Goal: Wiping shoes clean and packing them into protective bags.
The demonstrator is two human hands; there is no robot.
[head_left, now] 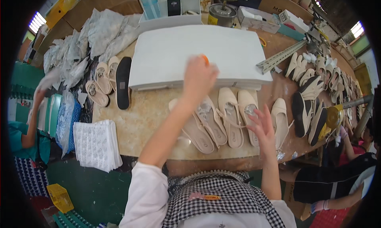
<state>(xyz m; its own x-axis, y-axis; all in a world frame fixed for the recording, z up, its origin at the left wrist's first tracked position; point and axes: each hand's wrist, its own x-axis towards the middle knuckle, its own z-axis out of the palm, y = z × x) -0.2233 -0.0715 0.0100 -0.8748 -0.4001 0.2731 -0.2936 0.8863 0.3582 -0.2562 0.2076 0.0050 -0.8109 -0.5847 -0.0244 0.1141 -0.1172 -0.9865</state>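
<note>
My left hand (pixel 200 78) is over the front part of a thick stack of white paper (pixel 170 49). It is smeared by motion, its fingers look bent, and a small orange thing (pixel 204 59) shows at the fingertips; its kind is unclear. Just below stands a row of beige slingback shoes (pixel 228 109), toes away from me, some with crumpled clear plastic inside. My right hand (pixel 262 127) hovers by the right end of this row with fingers spread, holding nothing. Beside it lies one more beige shoe (pixel 279 119); whether my fingers touch a strap is hidden.
To the left are more beige shoes (pixel 104 77), a black sole (pixel 123 83), crumpled plastic bags (pixel 99 31) and a patterned white sheet stack (pixel 95 142). A metal angle bar (pixel 281 56) touches the paper's right corner. Finished-looking shoes (pixel 307 103) crowd the right. Co-workers sit at both sides.
</note>
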